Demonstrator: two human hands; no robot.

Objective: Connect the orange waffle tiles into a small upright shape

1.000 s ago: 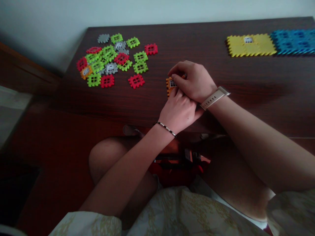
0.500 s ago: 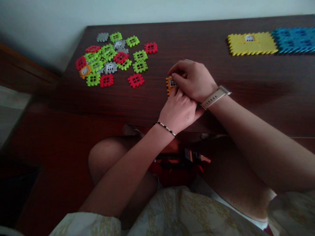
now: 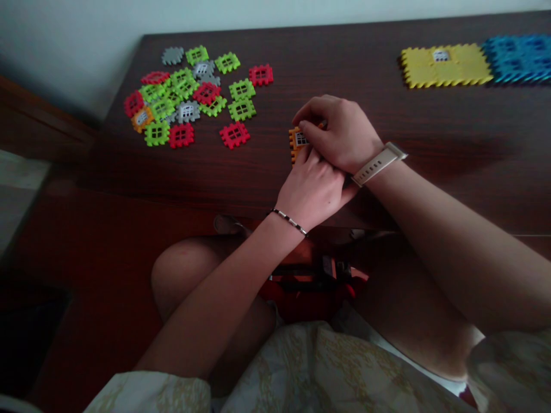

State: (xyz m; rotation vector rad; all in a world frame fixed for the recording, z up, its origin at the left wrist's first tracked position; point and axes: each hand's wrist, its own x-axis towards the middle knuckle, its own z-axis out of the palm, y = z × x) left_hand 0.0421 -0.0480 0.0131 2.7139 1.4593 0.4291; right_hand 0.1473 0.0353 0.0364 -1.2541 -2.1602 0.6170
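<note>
Several orange interlocking plastic tiles [image 3: 295,134] with notched edges, one with a white window grid, lie on the table under both my hands; only their left edges show. My right hand [image 3: 345,135], with a light watch strap, is curled over the upper tile, thumb and fingertips gripping it. Below it, partly under it, my left hand [image 3: 309,186], wearing a beaded bracelet, has its fingers bent onto the lower part of the orange tiles. The fingertips of my left hand and most of the tiles are hidden.
A loose pile of green window tiles [image 3: 183,84], mixed with red, grey and orange ones, lies at the table's left. A joined yellow panel [image 3: 462,67] and a blue panel [image 3: 523,71] sit at the back right. My knees are below the table's front edge.
The table things sit slightly higher in view as the camera shifts. Both hands stay on the orange tiles, with almost no change in grip.
</note>
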